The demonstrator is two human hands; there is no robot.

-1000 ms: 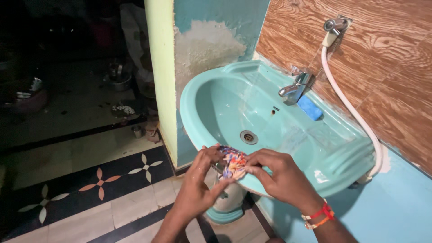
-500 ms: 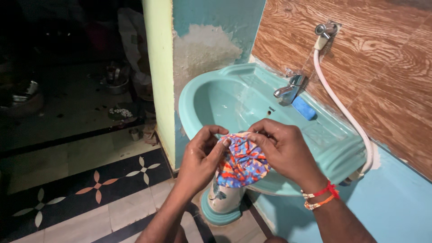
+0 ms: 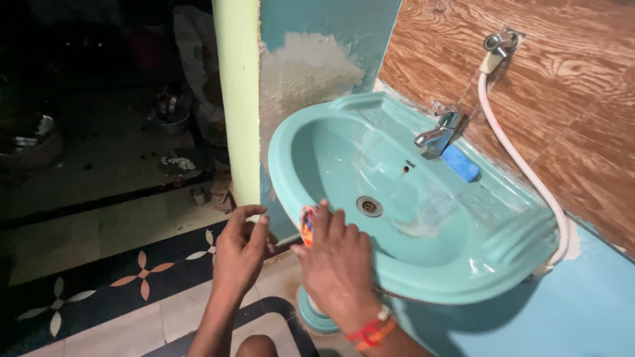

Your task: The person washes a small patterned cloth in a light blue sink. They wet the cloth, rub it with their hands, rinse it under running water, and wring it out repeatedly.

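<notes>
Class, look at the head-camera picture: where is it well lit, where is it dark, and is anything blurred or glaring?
Head view: the turquoise ceramic washbasin and wood-grain wall panel are brightly lit; the room at far left falls into near darkness; wet sheen glints inside the basin bowl; the right hand and left hand look slightly soft; the patterned cloth barely shows.

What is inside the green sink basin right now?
The sink shows a metal drain and water streaks. The right hand presses a patterned cloth on its front rim; the hand hides most of it.

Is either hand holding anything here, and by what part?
The right hand presses a colourful cloth against the front rim of the sink; its grip is hidden under the fingers. The left hand holds nothing, fingers open.
</notes>
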